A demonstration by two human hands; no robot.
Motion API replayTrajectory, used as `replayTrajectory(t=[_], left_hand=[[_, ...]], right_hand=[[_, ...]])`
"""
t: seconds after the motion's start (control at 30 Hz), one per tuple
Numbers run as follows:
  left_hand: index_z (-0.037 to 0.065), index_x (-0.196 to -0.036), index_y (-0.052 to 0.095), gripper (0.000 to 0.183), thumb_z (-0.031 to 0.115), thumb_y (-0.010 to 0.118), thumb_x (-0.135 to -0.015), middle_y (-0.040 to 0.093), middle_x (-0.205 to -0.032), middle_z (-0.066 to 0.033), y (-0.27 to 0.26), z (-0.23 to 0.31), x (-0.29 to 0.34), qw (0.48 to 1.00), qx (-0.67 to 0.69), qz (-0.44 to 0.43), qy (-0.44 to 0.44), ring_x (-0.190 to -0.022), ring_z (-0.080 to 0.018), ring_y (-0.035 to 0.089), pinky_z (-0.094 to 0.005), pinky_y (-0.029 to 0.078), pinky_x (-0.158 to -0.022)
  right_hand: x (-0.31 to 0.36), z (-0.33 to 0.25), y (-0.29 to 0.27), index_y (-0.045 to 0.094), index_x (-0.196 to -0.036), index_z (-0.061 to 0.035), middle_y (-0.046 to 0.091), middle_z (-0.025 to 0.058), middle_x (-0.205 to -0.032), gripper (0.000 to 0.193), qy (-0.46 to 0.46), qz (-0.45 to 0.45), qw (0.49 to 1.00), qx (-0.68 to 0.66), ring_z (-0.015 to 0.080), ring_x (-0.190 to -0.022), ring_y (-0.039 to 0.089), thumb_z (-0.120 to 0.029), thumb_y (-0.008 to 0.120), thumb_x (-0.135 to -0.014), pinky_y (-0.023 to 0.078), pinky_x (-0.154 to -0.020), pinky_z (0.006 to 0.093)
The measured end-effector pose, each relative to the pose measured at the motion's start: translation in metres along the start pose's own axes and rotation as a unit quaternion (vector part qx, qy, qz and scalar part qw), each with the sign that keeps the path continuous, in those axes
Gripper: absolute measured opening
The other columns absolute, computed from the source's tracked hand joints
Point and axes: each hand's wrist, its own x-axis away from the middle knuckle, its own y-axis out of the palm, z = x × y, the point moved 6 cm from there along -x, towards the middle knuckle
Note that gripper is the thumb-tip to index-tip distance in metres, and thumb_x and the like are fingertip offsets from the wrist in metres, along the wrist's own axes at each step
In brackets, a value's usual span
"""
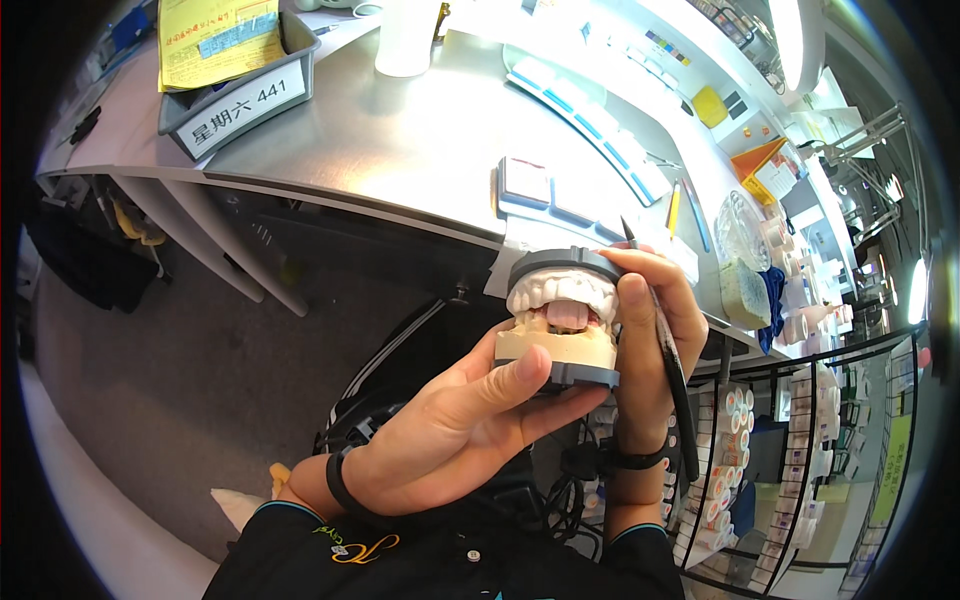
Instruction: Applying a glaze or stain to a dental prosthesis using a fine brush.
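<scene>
A dental model (560,348) is held up in front of me, with a white upper cast and a beige lower cast on dark grey bases. Pinkish front teeth (567,315) show between the two casts. My left hand (440,435) cradles the lower base, thumb in front and fingers beneath. The upper base is gripped at its right side by my right hand (660,310). That same hand also carries a slim dark brush (676,385), its pointed tip up and its handle slanting down past my wrist.
On the bench (380,130) stand a grey bin (240,115) with yellow papers, a white cup (404,45), a blue-and-white palette box (545,195) and a long curved tray (590,125). A sponge (744,292) sits at right. Racks of small jars (735,440) stand beside my right arm.
</scene>
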Motion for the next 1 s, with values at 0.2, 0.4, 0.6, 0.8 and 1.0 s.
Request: replayTrajectory(t=[0.2, 0.4, 0.6, 0.8, 1.0], left_hand=[[0.004, -0.135, 0.028, 0.059, 0.006, 0.062, -0.087, 0.042, -0.131, -0.0098, 0.000, 0.002, 0.003, 0.998, -0.065, 0.008, -0.016, -0.124, -0.0191, 0.043, -0.0389, 0.036, -0.107], [0.004, -0.138, 0.022, 0.081, -0.008, 0.069, -0.073, 0.042, -0.131, -0.0102, -0.013, 0.018, 0.009, 0.982, -0.156, 0.048, 0.095, -0.123, -0.0207, 0.043, -0.0354, 0.035, -0.103], [0.005, -0.142, 0.017, 0.090, -0.007, 0.070, -0.071, 0.039, -0.133, -0.0115, -0.012, 0.026, 0.010, 0.963, -0.215, 0.052, 0.157, -0.124, -0.0213, 0.042, -0.0360, 0.036, -0.103], [0.008, -0.144, 0.014, 0.092, -0.011, 0.068, -0.071, 0.035, -0.135, -0.0139, -0.018, 0.027, 0.007, 0.955, -0.222, 0.047, 0.192, -0.126, -0.0247, 0.040, -0.0384, 0.038, -0.102], [0.014, -0.147, 0.008, 0.102, -0.016, 0.067, -0.069, 0.032, -0.138, -0.0157, -0.020, 0.025, 0.004, 0.947, -0.249, 0.036, 0.202, -0.130, -0.0276, 0.037, -0.0412, 0.038, -0.103]], right_hand=[[-0.003, -0.004, -0.016, 0.063, -0.107, 0.0007, 0.065, 0.0129, -0.101, 0.048, -0.048, -0.007, 0.998, -0.046, 0.0192, -0.097, 0.061, -0.044, 0.053, -0.091, 0.046, -0.082, 0.0287], [-0.009, 0.049, -0.154, 0.067, -0.100, -0.0021, 0.052, 0.0007, -0.071, 0.051, 0.075, 0.273, 0.917, 0.281, 0.0107, -0.063, 0.044, -0.045, 0.039, -0.098, 0.040, -0.062, 0.0251], [-0.008, 0.093, -0.235, 0.055, -0.072, 0.0004, 0.052, 0.0058, -0.062, 0.033, 0.043, 0.239, 0.802, 0.545, 0.0138, -0.056, 0.046, -0.026, 0.057, -0.092, 0.039, -0.056, 0.0292], [0.023, -0.011, -0.087, 0.060, -0.091, 0.0001, 0.060, 0.0071, -0.077, 0.036, 0.061, 0.153, 0.969, 0.182, 0.0135, -0.059, 0.054, -0.034, 0.050, -0.094, 0.040, -0.052, 0.0204], [0.031, -0.050, -0.010, 0.067, -0.095, 0.0009, 0.063, 0.0152, -0.091, 0.022, -0.058, -0.168, 0.983, -0.054, 0.0342, -0.090, 0.066, -0.003, 0.068, -0.073, 0.055, -0.075, 0.0379]])
